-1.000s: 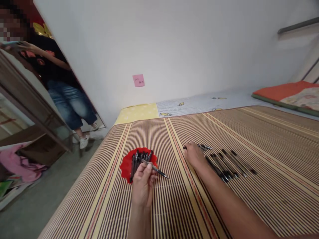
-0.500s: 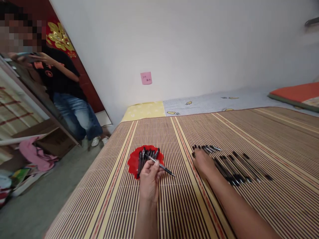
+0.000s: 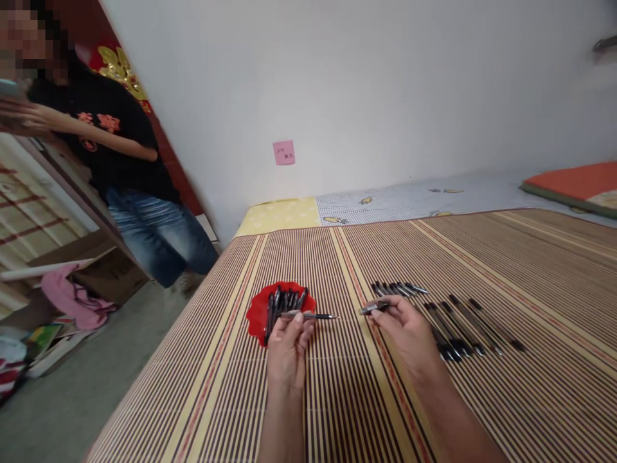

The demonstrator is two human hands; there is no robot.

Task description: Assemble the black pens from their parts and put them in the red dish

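My left hand (image 3: 288, 344) pinches a gel pen (image 3: 321, 316), its bare tip pointing right. Just behind that hand, a red scalloped dish (image 3: 258, 315) holds several black capped pens (image 3: 284, 299). In my right hand (image 3: 407, 331) is a pen cap (image 3: 374, 308), its end facing left toward the pen tip, with a gap between them. Beyond the right hand lies a row of pen caps (image 3: 398, 289). To its right, several pens (image 3: 465, 328) lie side by side on the mat, some partly hidden by the hand.
A striped bamboo mat (image 3: 337, 392) covers the bed. Folded orange bedding (image 3: 573, 180) lies at the far right. A pink note (image 3: 284, 153) sticks to the wall. At the left stands a person (image 3: 125, 148) holding a phone, near a cardboard box (image 3: 113, 273).
My right hand has lifted a pen cap from the row and brought it nearer, toward the left hand. The left hand's pen has turned level. The person at the left has moved closer.
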